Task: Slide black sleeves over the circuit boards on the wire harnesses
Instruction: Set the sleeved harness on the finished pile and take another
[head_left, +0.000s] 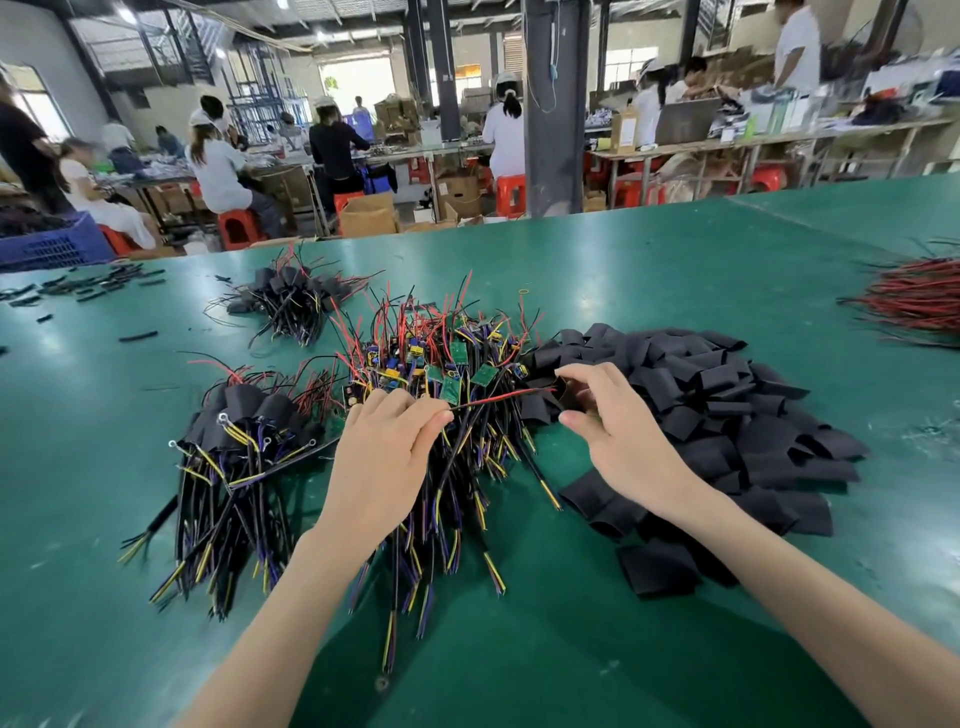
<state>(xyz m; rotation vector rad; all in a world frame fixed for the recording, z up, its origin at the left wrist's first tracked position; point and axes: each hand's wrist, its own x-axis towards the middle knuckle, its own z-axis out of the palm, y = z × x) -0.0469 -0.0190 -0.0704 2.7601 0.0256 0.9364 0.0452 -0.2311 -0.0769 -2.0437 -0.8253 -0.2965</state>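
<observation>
I read the left grip (384, 457) pinching a red lead (498, 399) whose long axis runs rightward, tip at the mouth of the black sleeve (565, 397) pinched in the right grip (618, 431), over the desk (623, 270).

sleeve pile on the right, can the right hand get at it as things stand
Probably yes: the right hand hovers at the left edge of the sleeve pile with nothing between them, though its fingers seem to pinch one sleeve.
</observation>
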